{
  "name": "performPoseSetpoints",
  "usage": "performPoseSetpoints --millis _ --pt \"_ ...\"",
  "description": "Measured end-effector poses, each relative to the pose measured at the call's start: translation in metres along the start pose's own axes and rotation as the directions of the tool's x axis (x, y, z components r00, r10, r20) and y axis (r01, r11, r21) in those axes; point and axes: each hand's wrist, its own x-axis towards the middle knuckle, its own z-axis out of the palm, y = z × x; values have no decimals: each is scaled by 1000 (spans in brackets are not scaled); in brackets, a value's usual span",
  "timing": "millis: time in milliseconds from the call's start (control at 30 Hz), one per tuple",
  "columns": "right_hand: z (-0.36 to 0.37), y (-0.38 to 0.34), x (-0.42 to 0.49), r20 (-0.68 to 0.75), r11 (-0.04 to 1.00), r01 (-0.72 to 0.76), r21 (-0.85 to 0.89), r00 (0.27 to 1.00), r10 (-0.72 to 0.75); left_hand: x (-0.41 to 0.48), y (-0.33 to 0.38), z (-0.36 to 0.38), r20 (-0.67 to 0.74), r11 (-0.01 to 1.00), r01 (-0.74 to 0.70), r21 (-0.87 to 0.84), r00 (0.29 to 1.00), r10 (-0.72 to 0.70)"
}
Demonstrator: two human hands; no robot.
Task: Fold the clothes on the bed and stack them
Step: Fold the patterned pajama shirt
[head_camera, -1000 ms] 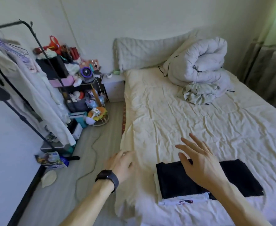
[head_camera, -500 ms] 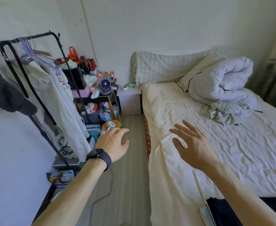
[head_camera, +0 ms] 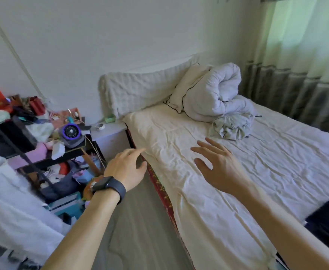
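Folded dark garment: lies flat on the bed at 4 o'clock, partly cut off by the frame edge. Crumpled pale grey-green cloth: unfolded heap at 1 o'clock.

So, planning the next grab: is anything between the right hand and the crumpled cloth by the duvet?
Nothing visible does. Only bare, wrinkled sheet lies between the open right hand and the crumpled cloth, which rests against the rolled duvet.

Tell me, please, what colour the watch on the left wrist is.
The watch is black; head view.
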Motion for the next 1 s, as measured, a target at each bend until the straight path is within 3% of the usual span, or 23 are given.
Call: performPoseSetpoints --millis 333,500,600,733,833,1000 --pt "62 77 177 -144 971 -223 -88 967 209 268 -24 23 84 971 -218 -99 970 227" --pt "75 101 269 -185 946 -292 -139 946 265 382 -44 30 92 945 -270 -184 953 290" --pt "86 114 319 -213 935 -295 -197 944 253 449 -62 35 83 931 -331 -152 935 346" --pt "110 129 383 -271 891 -349 -289 923 274 548 -97 40 61 886 -459 -62 884 463" --pt "132 128 422 -333 836 -440 -328 882 333 619 -124 47 32 845 -526 -98 847 531" --pt "170 112 467 -425 758 -572 -313 798 427 702 -149 71 135 762 -633 -138 750 648"
